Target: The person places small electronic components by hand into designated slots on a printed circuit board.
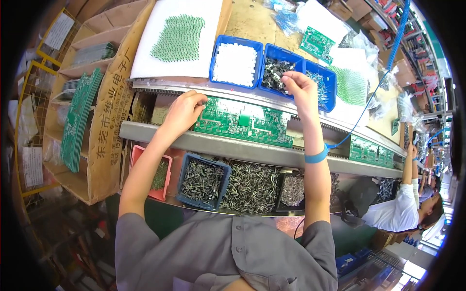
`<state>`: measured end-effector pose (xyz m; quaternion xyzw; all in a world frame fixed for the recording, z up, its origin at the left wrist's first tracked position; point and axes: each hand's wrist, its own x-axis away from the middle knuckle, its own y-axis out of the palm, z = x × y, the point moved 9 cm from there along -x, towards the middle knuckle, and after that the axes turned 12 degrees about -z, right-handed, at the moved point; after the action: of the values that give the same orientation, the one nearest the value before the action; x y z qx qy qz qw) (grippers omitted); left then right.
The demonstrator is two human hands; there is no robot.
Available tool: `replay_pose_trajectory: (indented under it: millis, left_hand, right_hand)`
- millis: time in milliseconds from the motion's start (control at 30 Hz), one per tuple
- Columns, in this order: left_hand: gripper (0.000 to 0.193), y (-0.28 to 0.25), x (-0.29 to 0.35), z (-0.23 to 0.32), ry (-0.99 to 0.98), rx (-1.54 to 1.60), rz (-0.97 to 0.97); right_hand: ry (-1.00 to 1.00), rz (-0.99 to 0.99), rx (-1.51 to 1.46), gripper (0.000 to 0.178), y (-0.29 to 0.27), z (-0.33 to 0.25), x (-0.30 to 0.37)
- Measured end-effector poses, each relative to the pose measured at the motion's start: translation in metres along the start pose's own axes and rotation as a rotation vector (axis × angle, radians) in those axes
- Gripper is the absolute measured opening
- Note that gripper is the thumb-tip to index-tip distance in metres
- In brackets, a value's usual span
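A green circuit board (242,121) lies in the metal rail track in front of me. My left hand (185,112) is at the board's upper left corner, its fingers curled together; whatever they may hold is hidden. My right hand (302,89) is raised over the blue bin of dark components (276,72), thumb and forefinger pinched together. Anything between those fingertips is too small to make out. A blue wrist strap (316,154) with a coiled cord circles my right wrist. Left of the dark components stands a blue bin of white parts (235,64); to their right is a blue bin of wire-leaded parts (320,85).
A cardboard box (109,97) with stacked boards (77,121) stands at left. White foam (150,53) holds rows of green parts. Nearer me are a pink bin (167,179), a dark blue bin (228,177) and loose components (252,186). Another person (398,208) works at right.
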<state>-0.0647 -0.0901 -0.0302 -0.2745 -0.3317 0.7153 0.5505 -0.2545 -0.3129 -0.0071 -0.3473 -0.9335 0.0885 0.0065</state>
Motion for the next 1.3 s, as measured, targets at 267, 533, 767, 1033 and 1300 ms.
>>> replay_pose_trajectory:
  millis: [267,533,767,1033,1300]
  left_hand:
    - [0.032,0.034,-0.005,0.043,0.002,0.953,-0.176]
    - [0.025,0.079,-0.011,0.071,-0.097,1.551,-0.346]
    - [0.013,0.073,-0.01,0.054,-0.092,1.224,-0.364]
    - [0.008,0.04,-0.002,0.033,-0.06,0.566,-0.131]
    - [0.009,0.031,0.003,0.038,0.028,0.409,-0.068]
  right_hand:
    - [0.014,-0.111,-0.242,0.011,0.057,-0.008,0.044]
    - [-0.051,-0.185,-0.387,0.009,0.092,-0.024,0.068]
    - [-0.09,-0.106,0.041,0.008,0.053,-0.009,0.059]
    - [-0.101,-0.198,0.485,0.01,0.056,0.007,0.051]
    - [-0.23,-0.319,0.639,0.011,0.073,-0.004,0.051]
